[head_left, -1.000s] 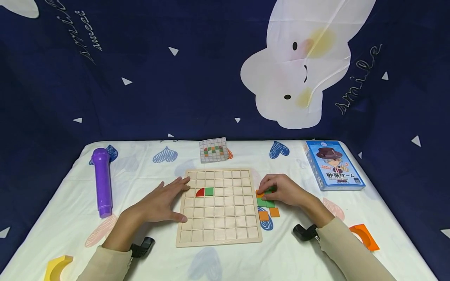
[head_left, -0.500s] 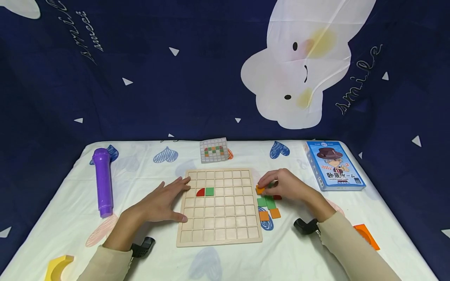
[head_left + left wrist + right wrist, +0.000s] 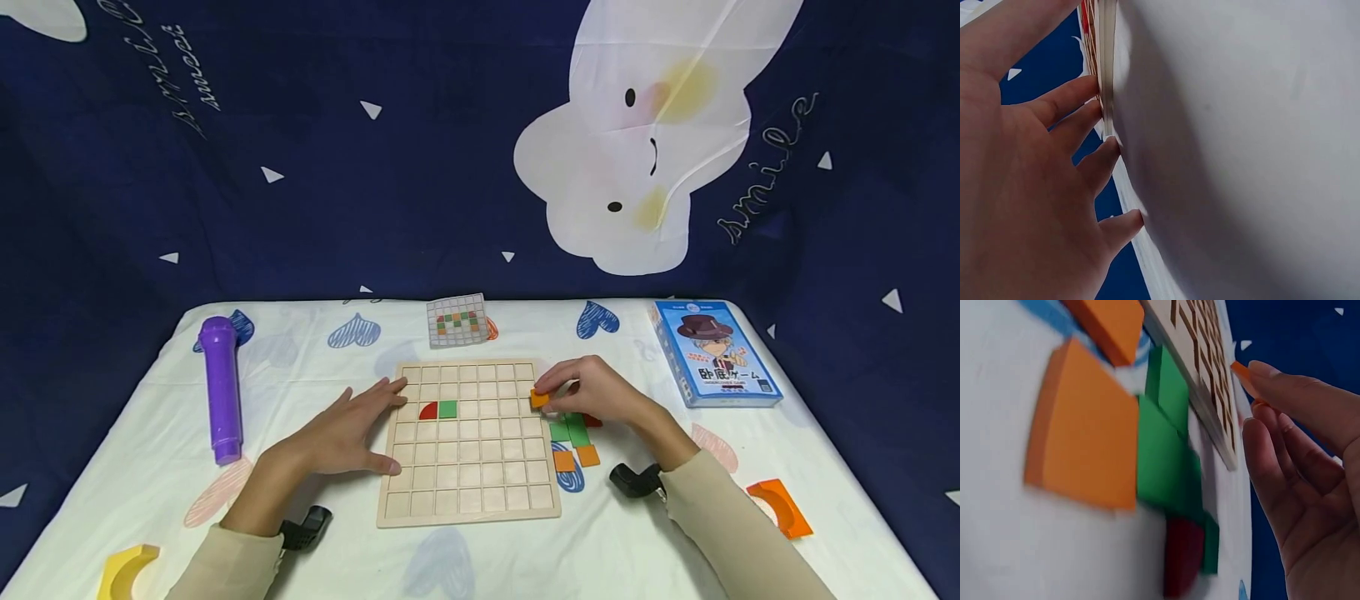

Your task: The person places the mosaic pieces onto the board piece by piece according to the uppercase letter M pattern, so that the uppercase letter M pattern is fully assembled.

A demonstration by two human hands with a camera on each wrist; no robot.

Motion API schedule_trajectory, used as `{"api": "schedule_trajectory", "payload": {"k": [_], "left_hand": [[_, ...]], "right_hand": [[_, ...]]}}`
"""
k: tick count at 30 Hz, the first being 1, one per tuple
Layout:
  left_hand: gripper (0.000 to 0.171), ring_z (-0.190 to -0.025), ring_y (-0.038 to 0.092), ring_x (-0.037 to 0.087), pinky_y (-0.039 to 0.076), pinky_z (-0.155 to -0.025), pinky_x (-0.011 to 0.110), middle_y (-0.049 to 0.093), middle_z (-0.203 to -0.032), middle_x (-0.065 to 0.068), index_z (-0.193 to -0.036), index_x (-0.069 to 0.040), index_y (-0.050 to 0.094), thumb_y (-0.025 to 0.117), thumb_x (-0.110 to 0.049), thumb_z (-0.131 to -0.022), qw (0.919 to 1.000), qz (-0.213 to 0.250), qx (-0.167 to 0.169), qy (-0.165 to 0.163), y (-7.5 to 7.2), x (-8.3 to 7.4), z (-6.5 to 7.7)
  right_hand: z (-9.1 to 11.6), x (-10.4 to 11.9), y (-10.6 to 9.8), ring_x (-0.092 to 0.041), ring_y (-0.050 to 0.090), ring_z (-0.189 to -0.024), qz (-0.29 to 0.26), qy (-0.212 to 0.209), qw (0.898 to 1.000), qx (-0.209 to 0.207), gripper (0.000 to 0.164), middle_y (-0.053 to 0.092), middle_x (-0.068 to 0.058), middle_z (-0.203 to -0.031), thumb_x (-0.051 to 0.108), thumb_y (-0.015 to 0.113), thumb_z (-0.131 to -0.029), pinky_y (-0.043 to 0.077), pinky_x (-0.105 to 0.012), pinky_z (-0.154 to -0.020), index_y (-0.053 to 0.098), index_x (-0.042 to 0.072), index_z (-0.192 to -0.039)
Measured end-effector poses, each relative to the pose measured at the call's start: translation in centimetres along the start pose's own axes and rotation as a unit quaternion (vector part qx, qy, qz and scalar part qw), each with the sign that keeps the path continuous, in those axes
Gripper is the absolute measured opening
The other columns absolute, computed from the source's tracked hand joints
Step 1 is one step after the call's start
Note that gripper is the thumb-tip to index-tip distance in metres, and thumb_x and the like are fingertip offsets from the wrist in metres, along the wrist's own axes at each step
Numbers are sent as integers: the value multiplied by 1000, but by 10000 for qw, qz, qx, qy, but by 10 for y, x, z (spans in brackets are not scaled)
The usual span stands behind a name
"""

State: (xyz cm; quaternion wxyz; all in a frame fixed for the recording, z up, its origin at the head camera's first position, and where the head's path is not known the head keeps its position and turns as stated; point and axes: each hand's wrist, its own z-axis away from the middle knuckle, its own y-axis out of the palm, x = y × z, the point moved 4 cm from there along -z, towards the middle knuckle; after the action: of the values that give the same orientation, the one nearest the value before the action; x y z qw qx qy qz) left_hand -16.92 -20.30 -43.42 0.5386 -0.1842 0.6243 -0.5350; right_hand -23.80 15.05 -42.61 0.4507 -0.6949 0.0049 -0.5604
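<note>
A wooden grid board [image 3: 471,475] lies mid-table, with a red quarter-circle tile [image 3: 428,411] and a green square tile [image 3: 447,409] side by side in its cells. My right hand [image 3: 600,390] pinches an orange square tile [image 3: 539,399] between thumb and fingertips, over the board's right edge. The right wrist view also shows that orange tile [image 3: 1244,376] in the pinch. My left hand [image 3: 341,433] rests with spread fingers along the board's left edge; in the left wrist view its fingertips [image 3: 1094,84] touch the board's side.
Beside the board's right edge lie green tiles [image 3: 577,431], orange tiles [image 3: 564,461] and a red tile [image 3: 593,421]. A pattern card [image 3: 456,332] lies behind the board. Farther out are a purple microphone [image 3: 222,400], a blue box [image 3: 716,354], a yellow block [image 3: 123,571] and an orange block [image 3: 787,510].
My right hand has lifted the orange tile off the pile and carried it left to the board's edge, uncovering a red tile. My left hand has stayed in place.
</note>
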Motion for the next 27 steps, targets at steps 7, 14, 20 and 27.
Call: {"api": "schedule_trajectory", "payload": {"k": [7,14,20,27], "left_hand": [[93,-159,19,41,13,-127,68,26,-170,13,-145,-6,50,89,-47,-72,9993,359,80,38,2,0,0],[92,-159,19,43,14,-127,68,26,-170,14,-145,-6,49,88,-48,-72,9990,433,96,82,2,-1,1],[93,-159,19,40,16,-127,68,27,-170,10,-144,-7,50,88,-49,-71,9994,338,106,-11,2,0,-1],[92,-159,19,41,16,-126,69,27,-170,11,-144,-7,50,89,-48,-71,9992,391,107,-33,0,-2,-1]], "right_hand": [[-11,8,24,-22,71,-114,-211,-153,9996,89,23,78,-4,-115,17,83,-85,61,-20,-88,81,14,-108],[-26,25,45,-17,73,-108,-89,-421,9989,164,24,79,-3,-113,17,83,-85,59,-18,-90,81,13,-108],[-40,35,58,-10,74,-101,53,-611,9979,196,25,79,-2,-112,17,83,-84,59,-16,-86,80,12,-108],[-51,42,64,-12,73,-105,519,-584,9968,177,24,80,1,-110,20,82,-86,58,-25,-94,81,13,-109]]}}
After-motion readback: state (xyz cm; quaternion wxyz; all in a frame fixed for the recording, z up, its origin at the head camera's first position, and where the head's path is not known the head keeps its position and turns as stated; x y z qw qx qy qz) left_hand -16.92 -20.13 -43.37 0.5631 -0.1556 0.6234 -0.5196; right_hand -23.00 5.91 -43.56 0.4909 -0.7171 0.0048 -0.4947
